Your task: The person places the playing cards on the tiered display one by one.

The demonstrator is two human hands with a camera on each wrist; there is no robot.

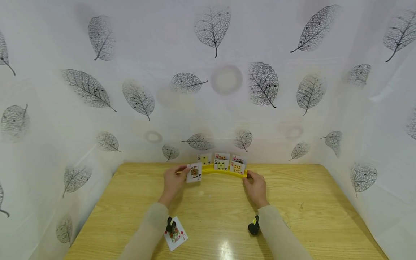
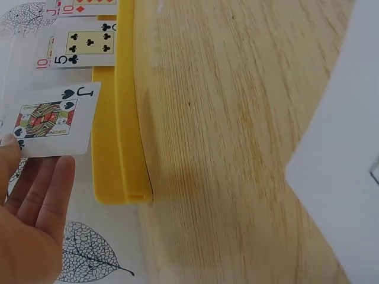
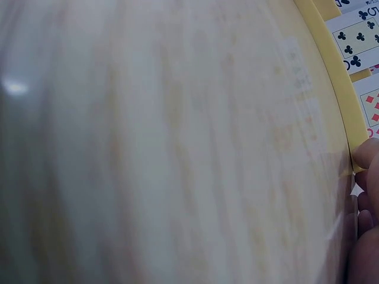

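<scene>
My left hand (image 1: 173, 179) pinches a jack of spades (image 1: 194, 172) by its edge, thumb on the face and fingers behind. The card is held up in front of the left part of a curved yellow card holder (image 2: 121, 148). At the holder's right end, my right hand (image 1: 256, 187) grips its tip with thumb and fingers. Standing in the holder are a five of clubs (image 1: 221, 165) and a ten of diamonds (image 1: 238, 167) in front. Behind them show a red ten (image 1: 222, 156), a red jack (image 1: 239, 158) and, farther left, a black-suited card (image 1: 204, 159).
A jack of diamonds (image 1: 176, 236) lies face up on the wooden table (image 1: 214, 224) by the left forearm, partly covered by a black wrist device (image 1: 170, 225). Another black device (image 1: 254, 227) is at the right wrist. A leaf-patterned white sheet (image 1: 195, 115) rises behind the table.
</scene>
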